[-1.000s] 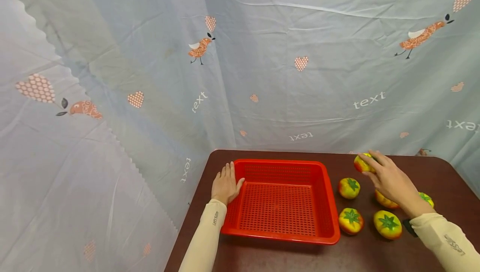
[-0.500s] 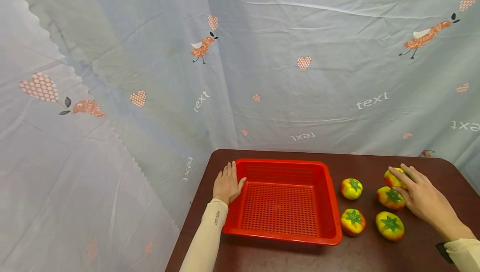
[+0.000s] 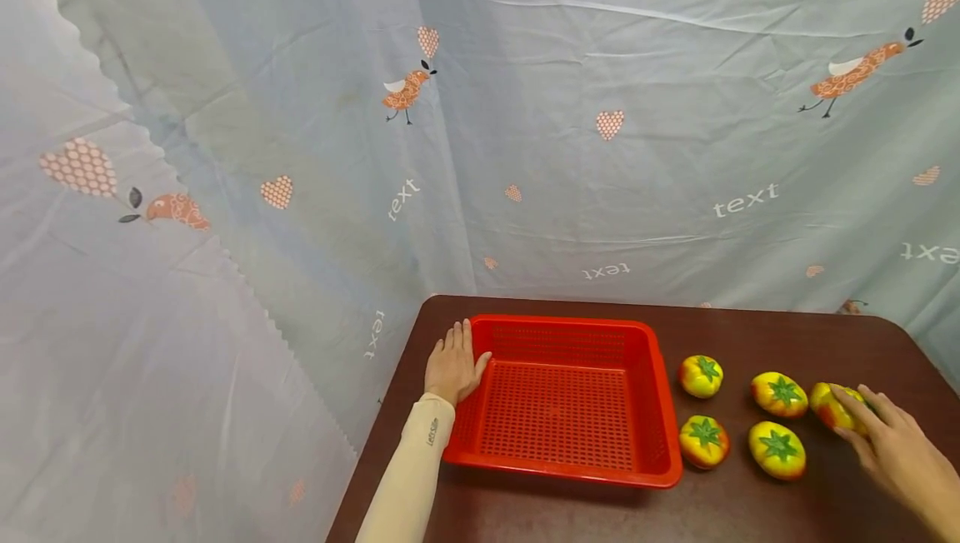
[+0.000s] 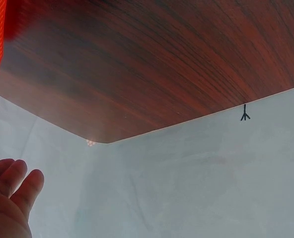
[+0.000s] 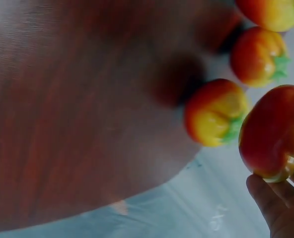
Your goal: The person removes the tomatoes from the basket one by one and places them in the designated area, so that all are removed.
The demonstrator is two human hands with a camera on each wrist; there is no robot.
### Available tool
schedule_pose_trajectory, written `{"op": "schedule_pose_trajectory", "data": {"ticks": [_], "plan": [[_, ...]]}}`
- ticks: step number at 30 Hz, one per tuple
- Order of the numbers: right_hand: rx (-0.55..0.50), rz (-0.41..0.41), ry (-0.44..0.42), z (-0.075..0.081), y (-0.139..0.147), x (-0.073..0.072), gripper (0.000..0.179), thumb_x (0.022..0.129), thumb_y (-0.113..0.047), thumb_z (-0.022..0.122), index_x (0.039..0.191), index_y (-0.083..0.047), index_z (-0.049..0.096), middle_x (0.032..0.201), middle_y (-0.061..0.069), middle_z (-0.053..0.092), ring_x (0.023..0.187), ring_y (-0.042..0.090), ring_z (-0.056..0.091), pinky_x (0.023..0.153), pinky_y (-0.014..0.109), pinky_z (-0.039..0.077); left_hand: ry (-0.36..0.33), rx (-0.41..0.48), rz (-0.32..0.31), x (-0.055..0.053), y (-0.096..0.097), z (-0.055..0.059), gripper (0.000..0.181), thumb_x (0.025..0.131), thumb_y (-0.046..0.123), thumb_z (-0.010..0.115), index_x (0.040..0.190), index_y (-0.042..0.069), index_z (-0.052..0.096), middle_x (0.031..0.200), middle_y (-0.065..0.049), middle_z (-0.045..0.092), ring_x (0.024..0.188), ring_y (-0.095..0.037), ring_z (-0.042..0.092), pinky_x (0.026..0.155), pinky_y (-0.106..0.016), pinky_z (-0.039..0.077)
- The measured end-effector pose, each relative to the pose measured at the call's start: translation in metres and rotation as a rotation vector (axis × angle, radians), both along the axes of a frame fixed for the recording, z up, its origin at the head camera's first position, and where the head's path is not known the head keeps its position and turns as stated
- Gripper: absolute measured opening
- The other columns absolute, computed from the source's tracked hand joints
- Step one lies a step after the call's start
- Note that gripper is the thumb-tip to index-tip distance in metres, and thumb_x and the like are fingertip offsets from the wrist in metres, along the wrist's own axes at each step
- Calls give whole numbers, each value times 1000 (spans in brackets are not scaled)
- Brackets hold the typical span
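Observation:
A red plastic basket [image 3: 555, 476] with a perforated floor stands on the dark wooden table. My left hand [image 3: 452, 368] lies along its left rim with straight fingers; some of these fingers [image 4: 28, 191] show at the edge of the left wrist view. At the right, my right hand [image 3: 896, 447] holds a yellow-and-red tomato [image 3: 834, 406] with a green star-shaped top; its fingers [image 5: 263, 196] meet the fruit's lower side in the right wrist view. Beside it lie more tomatoes: one back left [image 3: 701, 376], one front left [image 3: 704, 441], one back right [image 3: 780, 395], one front right [image 3: 777, 450].
The basket's right wall stands close to the two left tomatoes. The table [image 3: 570, 518] ends at a rounded back edge, against a pale blue-grey printed curtain [image 3: 540, 151] that hangs behind and to the left.
My right hand has moved from the back of the table to the right and nearer, carrying a tomato. My left hand has stayed on the basket's rim.

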State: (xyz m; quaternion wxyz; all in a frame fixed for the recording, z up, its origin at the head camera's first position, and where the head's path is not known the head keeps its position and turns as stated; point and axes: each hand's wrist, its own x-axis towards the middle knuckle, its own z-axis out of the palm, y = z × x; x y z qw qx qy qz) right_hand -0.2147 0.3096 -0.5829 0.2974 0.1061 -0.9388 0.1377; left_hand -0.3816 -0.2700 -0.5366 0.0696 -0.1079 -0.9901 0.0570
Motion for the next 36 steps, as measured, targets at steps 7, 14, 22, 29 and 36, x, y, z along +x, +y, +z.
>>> {"op": "schedule_pose_trajectory", "data": {"ticks": [7,14,22,29,36], "plan": [[-1,24,28,-21,2,11,47,105,-31,37,139,0,48,112,39,51,95,63,50,84,75,38,-10,-3,-1,0,0,1,77,101,54,36,153,-2,24,154,-20,37,141,-32,40,114,-45,36],[15,-10,-30,-33,2,20,48,101,-25,52,143,-2,46,109,41,53,91,63,52,74,70,43,-2,1,-6,0,1,0,76,102,53,34,153,-3,25,154,-20,38,141,-32,41,114,-45,36],[12,-67,-149,-46,0,23,52,92,-13,66,138,1,47,108,41,56,97,64,50,76,71,42,-6,12,-6,0,1,0,76,102,53,34,153,-3,24,155,-20,37,141,-32,40,114,-45,35],[47,-76,-159,-44,-6,22,60,83,-1,73,136,2,46,112,41,53,99,62,49,80,71,41,-5,-2,2,0,1,0,76,102,53,34,153,-2,24,155,-20,36,141,-31,40,115,-44,35],[76,-78,-209,-44,-6,18,60,79,-2,77,132,1,48,110,40,56,98,63,50,77,70,42,45,22,-20,3,-1,1,75,102,52,33,152,-4,27,151,-21,41,138,-32,44,112,-45,38]]}}
